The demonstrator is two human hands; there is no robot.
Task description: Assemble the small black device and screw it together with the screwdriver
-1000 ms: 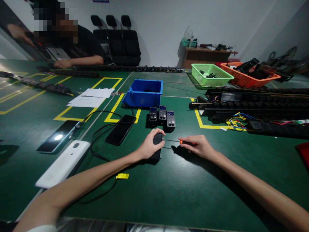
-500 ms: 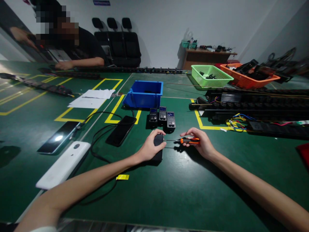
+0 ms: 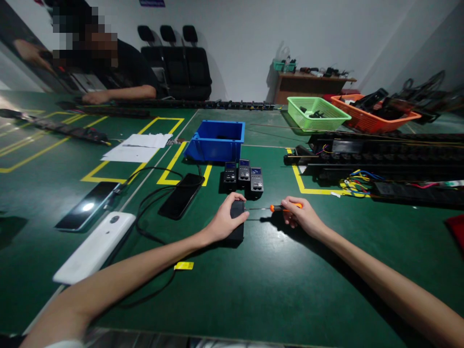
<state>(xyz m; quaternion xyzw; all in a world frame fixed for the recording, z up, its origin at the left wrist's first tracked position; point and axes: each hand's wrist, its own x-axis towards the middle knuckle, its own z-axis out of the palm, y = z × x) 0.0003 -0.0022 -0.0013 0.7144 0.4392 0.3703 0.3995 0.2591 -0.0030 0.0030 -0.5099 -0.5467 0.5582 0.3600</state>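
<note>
My left hand (image 3: 226,220) is closed around a black box-shaped device (image 3: 237,232), holding it on the green table (image 3: 290,290). In my right hand (image 3: 300,215) is a screwdriver (image 3: 277,208) with an orange and black handle, gripped by the fingers. Its thin shaft lies level and points left, the tip at the device's right end near my left fingertips. Whether the tip sits in a screw is too small to tell. Just beyond stand three small black modules (image 3: 244,171) with blue display faces and ports.
A blue bin (image 3: 219,150) stands behind the modules. Phones (image 3: 183,195), a white power bank (image 3: 96,246) and a black cable lie left. Green (image 3: 319,123) and orange baskets (image 3: 375,121), plus long black assemblies with wires, occupy the right. A co-worker (image 3: 126,67) sits across the table.
My right hand's fingers have closed in on the screwdriver handle, from looser and more spread. The left hand and the black device have stayed nearly in place.
</note>
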